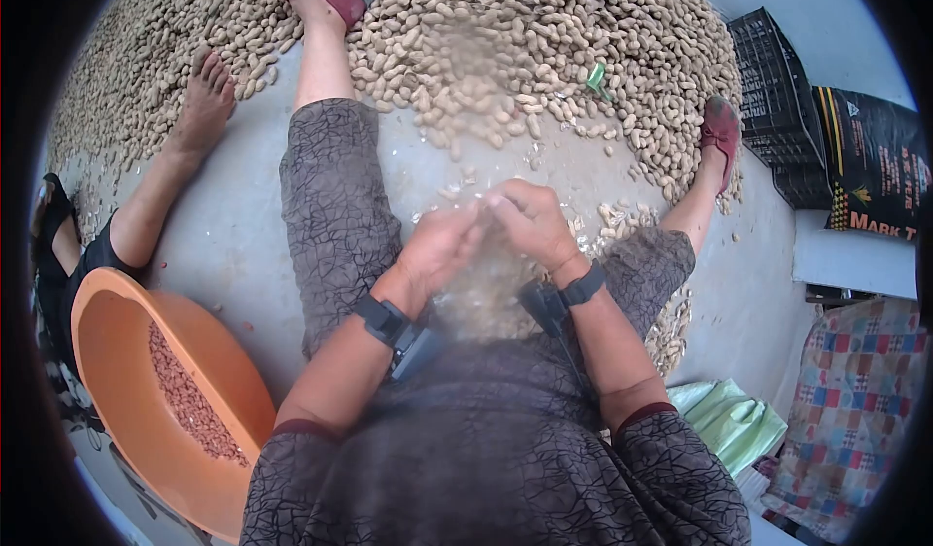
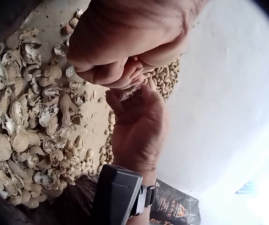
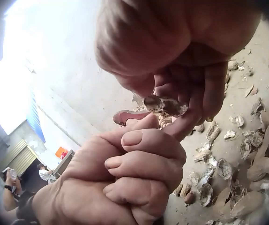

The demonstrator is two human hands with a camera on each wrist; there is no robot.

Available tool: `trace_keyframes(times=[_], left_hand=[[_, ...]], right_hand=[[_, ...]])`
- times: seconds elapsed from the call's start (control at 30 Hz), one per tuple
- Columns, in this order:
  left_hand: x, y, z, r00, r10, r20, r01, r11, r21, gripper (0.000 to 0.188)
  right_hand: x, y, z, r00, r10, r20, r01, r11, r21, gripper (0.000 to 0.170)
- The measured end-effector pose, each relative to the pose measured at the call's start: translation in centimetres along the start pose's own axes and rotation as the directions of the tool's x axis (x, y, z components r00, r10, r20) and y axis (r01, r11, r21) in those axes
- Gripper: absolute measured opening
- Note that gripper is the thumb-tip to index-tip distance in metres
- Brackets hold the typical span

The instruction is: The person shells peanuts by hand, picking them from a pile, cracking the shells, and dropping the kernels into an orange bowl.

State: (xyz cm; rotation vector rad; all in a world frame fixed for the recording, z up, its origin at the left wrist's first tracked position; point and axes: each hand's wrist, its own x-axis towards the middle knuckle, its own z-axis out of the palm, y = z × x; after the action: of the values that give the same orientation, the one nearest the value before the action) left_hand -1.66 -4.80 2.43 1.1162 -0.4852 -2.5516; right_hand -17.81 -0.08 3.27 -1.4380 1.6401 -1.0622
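Note:
Both hands meet in front of the seated person's lap, over the floor between the legs. My right hand [image 1: 533,223] holds an opened peanut shell [image 3: 173,107] between thumb and fingers; its hollow inside shows in the right wrist view. My left hand [image 1: 444,243] comes against the same shell from the other side, thumb and forefinger at its edge, the other fingers curled into the palm. What lies inside the left palm is hidden. Broken peanut shells [image 2: 45,112] lie in a heap below the hands.
A large pile of unshelled peanuts [image 1: 544,31] spreads ahead. An orange basin [image 1: 209,337] with shelled peanuts [image 1: 190,400] stands at left, beside another person's bare foot [image 1: 204,99]. Black crates [image 1: 773,84], a printed black bag [image 1: 875,157] and a green sack [image 1: 729,424] are at right.

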Motion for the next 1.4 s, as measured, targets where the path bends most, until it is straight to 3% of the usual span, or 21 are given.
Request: trace_keyframes(times=[0.07, 0.1, 0.17, 0.2, 0.27, 0.37, 0.57, 0.7, 0.77, 0.8, 0.87, 1.0, 1.07, 1.17, 1.27, 1.4], left_hand=[[0.1, -0.1, -0.3, 1.0, -0.016, -0.018, 0.018, 0.99, 0.143, 0.022], [0.4, -0.5, -0.5, 1.0, -0.017, -0.018, 0.019, 0.99, 0.138, 0.022], [1.0, -1.3, -0.9, 0.998, 0.007, -0.063, 0.003, 0.988, 0.155, 0.02], [1.0, -1.3, -1.0, 0.998, 0.006, -0.061, 0.003, 0.988, 0.152, 0.02], [1.0, -1.1, -1.5, 1.0, -0.003, 0.028, -0.002, 0.983, 0.184, 0.021], [0.5, -0.5, 0.1, 0.999, 0.031, -0.043, -0.027, 0.995, 0.091, 0.021], [0.7, -0.8, -0.1, 0.997, 0.075, -0.036, -0.071, 0.991, 0.117, 0.022], [1.0, -0.9, -0.2, 0.994, 0.098, -0.05, -0.091, 0.988, 0.126, 0.025], [0.7, -0.5, 0.0, 0.992, 0.117, -0.038, -0.115, 0.992, 0.048, 0.031], [0.7, -0.4, 0.1, 0.993, 0.113, -0.04, -0.111, 0.993, 0.049, 0.031], [0.7, -0.1, 0.1, 0.991, 0.113, -0.073, -0.108, 0.992, 0.06, 0.035], [0.2, 0.0, -0.3, 0.99, 0.14, -0.029, -0.139, 0.989, 0.043, 0.036], [-0.2, 0.1, -0.3, 0.994, 0.112, 0.008, -0.112, 0.988, 0.105, 0.032], [-0.7, -0.2, -0.6, 0.993, 0.106, 0.054, -0.113, 0.98, 0.162, 0.025], [-1.4, -0.1, -0.6, 0.987, 0.088, 0.132, -0.106, 0.985, 0.138, 0.017], [-2.1, -0.2, -0.6, 0.975, 0.087, 0.202, -0.118, 0.982, 0.145, 0.015]], right_hand=[[0.7, 1.2, -0.4, 0.984, 0.167, -0.058, -0.168, 0.986, -0.018, 0.014], [1.4, 1.3, -0.8, 0.984, 0.169, -0.054, -0.17, 0.985, -0.02, 0.014], [3.0, 1.6, -1.7, 0.97, 0.082, -0.23, -0.187, 0.856, -0.483, 0.017], [3.8, 2.4, -2.1, 0.97, 0.082, -0.229, -0.187, 0.854, -0.486, 0.017], [5.3, 4.6, -2.6, 0.92, 0.073, -0.385, -0.305, 0.75, -0.586, 0.023], [6.9, 5.7, -3.2, 0.899, 0.102, -0.425, -0.364, 0.713, -0.599, 0.024], [8.4, 7.3, -3.4, 0.903, 0.131, -0.408, -0.394, 0.628, -0.671, 0.024], [7.5, 7.2, -3.5, 0.896, 0.115, -0.43, -0.353, 0.772, -0.529, 0.018], [6.4, 8.5, -3.5, 0.906, 0.266, -0.33, -0.311, 0.946, -0.088, 0.011], [5.6, 7.4, -3.3, 0.904, 0.271, -0.33, -0.315, 0.945, -0.086, 0.011], [4.0, 2.8, -2.7, 0.947, 0.269, -0.176, -0.263, 0.963, 0.057, 0.009], [1.3, -0.8, -1.6, 0.973, 0.222, -0.062, -0.224, 0.974, -0.024, 0.012], [0.2, -1.0, -1.2, 0.996, 0.082, -0.019, -0.084, 0.99, -0.112, 0.019], [-0.9, -1.1, -0.8, 1.0, 0.024, 0.012, -0.022, 0.986, -0.166, 0.021], [-1.8, -1.5, -0.7, 0.993, 0.116, -0.003, -0.115, 0.988, -0.101, 0.022], [-2.5, -1.6, -0.6, 0.992, 0.123, 0.0, -0.123, 0.992, 0.037, 0.018]])
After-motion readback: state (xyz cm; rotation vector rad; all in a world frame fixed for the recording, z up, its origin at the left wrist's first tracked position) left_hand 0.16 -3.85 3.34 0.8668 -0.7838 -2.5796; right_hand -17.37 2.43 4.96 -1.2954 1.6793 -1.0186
